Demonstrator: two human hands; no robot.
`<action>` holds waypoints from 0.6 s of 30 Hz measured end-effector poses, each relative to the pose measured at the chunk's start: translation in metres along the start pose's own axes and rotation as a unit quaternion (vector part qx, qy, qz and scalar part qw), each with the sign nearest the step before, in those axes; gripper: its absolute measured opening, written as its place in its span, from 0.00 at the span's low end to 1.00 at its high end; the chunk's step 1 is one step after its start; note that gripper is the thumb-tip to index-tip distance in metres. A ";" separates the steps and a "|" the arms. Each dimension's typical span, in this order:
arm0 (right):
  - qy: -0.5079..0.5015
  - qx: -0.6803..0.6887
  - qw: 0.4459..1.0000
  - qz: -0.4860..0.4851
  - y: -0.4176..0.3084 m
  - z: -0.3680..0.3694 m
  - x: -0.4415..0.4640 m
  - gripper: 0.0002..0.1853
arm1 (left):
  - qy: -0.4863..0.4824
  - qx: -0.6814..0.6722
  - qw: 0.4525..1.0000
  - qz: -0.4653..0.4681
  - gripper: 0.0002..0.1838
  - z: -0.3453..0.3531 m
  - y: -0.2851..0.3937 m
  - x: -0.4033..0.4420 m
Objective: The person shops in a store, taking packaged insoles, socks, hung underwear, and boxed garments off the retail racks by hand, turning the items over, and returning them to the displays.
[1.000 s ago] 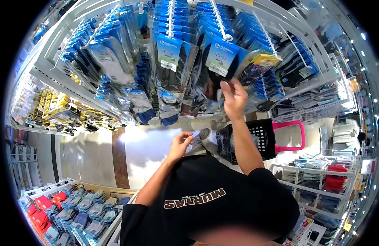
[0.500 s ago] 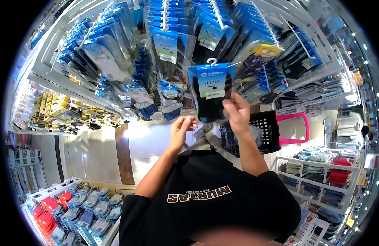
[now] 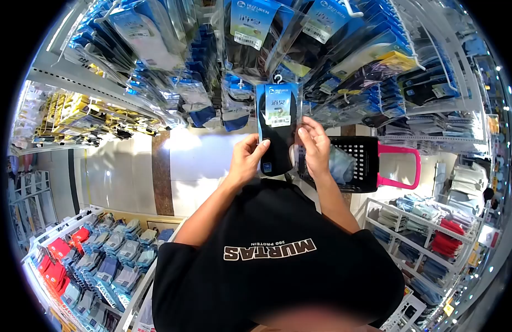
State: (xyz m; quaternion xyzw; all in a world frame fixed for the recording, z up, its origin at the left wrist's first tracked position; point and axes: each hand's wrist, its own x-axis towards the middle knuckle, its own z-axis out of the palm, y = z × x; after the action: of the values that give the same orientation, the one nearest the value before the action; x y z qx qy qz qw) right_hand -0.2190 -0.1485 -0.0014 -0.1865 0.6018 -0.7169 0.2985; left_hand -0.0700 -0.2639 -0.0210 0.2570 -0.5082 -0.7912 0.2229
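A clear-wrapped pack of black insoles (image 3: 278,146) with a blue and white header card and a small white hook hangs upright between my hands, in front of the rack. My left hand (image 3: 247,159) pinches its left edge, thumb on the front. On the other side, my right hand (image 3: 315,145) grips the right edge with the fingers partly behind it. Similar packs (image 3: 249,33) hang in rows on white pegs just beyond the held one. Below and right of my right hand stands a black shopping basket (image 3: 366,157) with a pink handle; a pale plastic-wrapped item lies inside.
Yellow and black packages (image 3: 84,113) hang on the left. A low display of folded grey, blue and red goods (image 3: 109,263) stands at lower left. White shelves (image 3: 416,232) with folded textiles are at the right. Pale floor tiles (image 3: 200,160) show beneath the rack.
The insole pack has come down and closer to my body. My left hand, apart from it before, now holds its left edge. The view has shifted toward the rack.
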 end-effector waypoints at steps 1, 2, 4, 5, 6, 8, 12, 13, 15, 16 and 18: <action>0.010 -0.019 1.000 -0.007 0.002 -0.003 0.002 0.20 | -0.001 0.003 1.000 -0.004 0.10 -0.003 -0.004 0.001; 0.009 -0.030 0.999 -0.026 0.004 -0.006 0.003 0.20 | -0.002 0.007 1.000 -0.008 0.10 -0.005 -0.007 0.000; 0.005 -0.026 0.999 -0.034 0.010 -0.003 0.001 0.20 | -0.003 0.093 0.995 -0.033 0.10 -0.002 0.007 -0.005; 0.004 -0.023 0.999 -0.039 0.013 0.000 0.000 0.20 | -0.005 0.136 0.990 -0.045 0.10 0.001 0.017 -0.008; -0.002 -0.014 1.000 -0.028 0.017 0.005 -0.003 0.21 | -0.012 0.164 0.984 -0.066 0.12 0.004 0.023 -0.010; -0.013 -0.039 0.999 -0.013 0.027 0.010 -0.007 0.22 | -0.019 0.206 0.977 0.058 0.14 0.011 0.022 -0.010; -0.058 0.014 0.995 0.086 0.031 0.011 -0.009 0.25 | -0.081 0.273 0.938 0.195 0.18 0.015 0.021 -0.007; -0.105 0.045 0.989 0.090 0.033 0.003 -0.007 0.26 | -0.093 0.297 0.925 0.217 0.18 0.014 0.018 -0.007; -0.097 0.276 0.925 0.242 0.023 0.001 -0.013 0.28 | -0.102 0.305 0.923 0.212 0.15 0.015 0.016 -0.007; -0.098 0.317 0.906 0.263 0.020 0.003 -0.014 0.29 | -0.101 0.305 0.919 0.227 0.13 0.017 0.020 -0.007; -0.120 0.352 0.884 0.285 0.024 0.000 -0.016 0.29 | -0.084 0.260 0.941 0.199 0.10 0.016 0.017 -0.007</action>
State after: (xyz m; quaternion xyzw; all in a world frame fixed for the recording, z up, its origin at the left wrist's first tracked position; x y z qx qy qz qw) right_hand -0.2019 -0.1405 -0.0232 0.0253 0.2966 -0.7378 0.6058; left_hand -0.0729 -0.2554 0.0018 0.1320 -0.7536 -0.5900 0.2578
